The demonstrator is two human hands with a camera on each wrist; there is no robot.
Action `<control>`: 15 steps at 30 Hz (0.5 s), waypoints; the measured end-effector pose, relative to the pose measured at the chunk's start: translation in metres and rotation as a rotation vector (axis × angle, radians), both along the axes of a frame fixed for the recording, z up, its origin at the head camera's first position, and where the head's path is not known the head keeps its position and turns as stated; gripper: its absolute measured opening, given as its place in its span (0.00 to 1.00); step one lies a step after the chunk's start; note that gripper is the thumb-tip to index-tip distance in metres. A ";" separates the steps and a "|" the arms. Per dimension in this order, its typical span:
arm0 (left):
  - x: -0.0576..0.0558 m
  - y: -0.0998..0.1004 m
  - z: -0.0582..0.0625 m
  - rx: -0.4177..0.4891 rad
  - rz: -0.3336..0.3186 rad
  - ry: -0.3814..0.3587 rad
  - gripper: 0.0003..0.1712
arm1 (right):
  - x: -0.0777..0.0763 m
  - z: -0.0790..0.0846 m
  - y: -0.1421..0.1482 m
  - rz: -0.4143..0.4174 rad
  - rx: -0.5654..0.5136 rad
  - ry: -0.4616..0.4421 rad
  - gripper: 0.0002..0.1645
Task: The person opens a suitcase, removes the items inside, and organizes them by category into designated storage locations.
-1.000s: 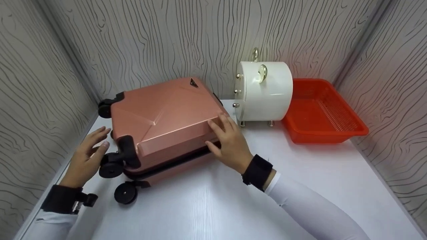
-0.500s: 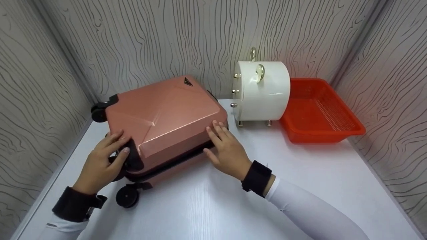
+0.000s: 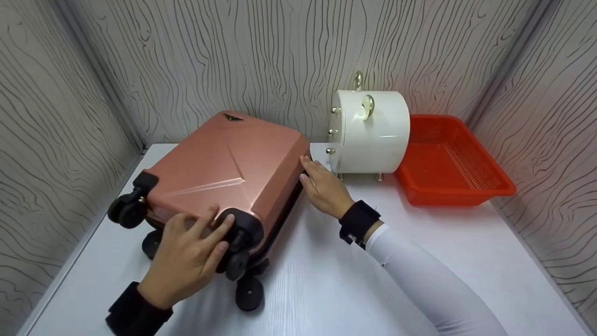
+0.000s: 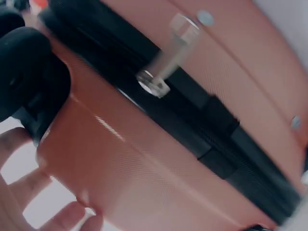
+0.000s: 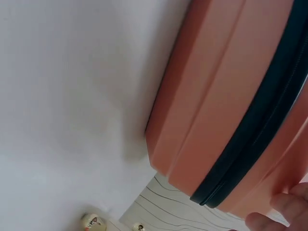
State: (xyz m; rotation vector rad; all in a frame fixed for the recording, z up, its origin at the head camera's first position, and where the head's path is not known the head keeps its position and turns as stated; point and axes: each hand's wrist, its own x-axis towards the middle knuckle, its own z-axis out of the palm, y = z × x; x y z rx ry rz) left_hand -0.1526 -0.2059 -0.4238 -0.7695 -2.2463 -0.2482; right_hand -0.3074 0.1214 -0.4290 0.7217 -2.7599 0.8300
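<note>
A rose-pink hard-shell suitcase (image 3: pixel 200 158) lies flat on the white table, its wheeled end towards me. My left hand (image 3: pixel 186 254) is at that end, fingers spread over the upper edge beside the black corner guard (image 3: pixel 247 226). Black caster wheels (image 3: pixel 249 293) stick out on both sides of this hand. In the left wrist view, its fingers (image 4: pixel 33 190) touch the shell's edge, and a black zip band (image 4: pixel 144 101) crosses the end. My right hand (image 3: pixel 326 189) rests nearly straight fingers on the suitcase's right side; in the right wrist view its fingertips (image 5: pixel 288 207) meet the shell.
Behind my right hand stands a white drum-shaped container (image 3: pixel 373 140) with gold loop handles and small metal feet. A red plastic basket (image 3: pixel 459 198) sits right beside it. Wood-patterned panels (image 3: pixel 261 60) enclose the back and sides of the table.
My left hand has come onto the wheeled end and moved rightward. The suitcase has turned, its wheeled end swinging towards me and right. My right hand has stayed along its side.
</note>
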 end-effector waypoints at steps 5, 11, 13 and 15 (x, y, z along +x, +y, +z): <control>0.004 0.029 -0.005 -0.085 0.034 0.034 0.35 | -0.008 0.008 0.001 0.013 -0.028 -0.081 0.35; 0.001 0.015 0.011 0.001 0.007 -0.105 0.29 | 0.020 0.011 -0.002 0.047 -0.119 -0.024 0.34; -0.005 -0.002 0.022 0.063 0.013 -0.152 0.29 | 0.037 0.014 -0.006 0.085 -0.141 0.036 0.34; -0.012 -0.024 0.033 0.102 0.063 -0.191 0.28 | 0.056 0.018 -0.014 0.147 -0.137 0.090 0.36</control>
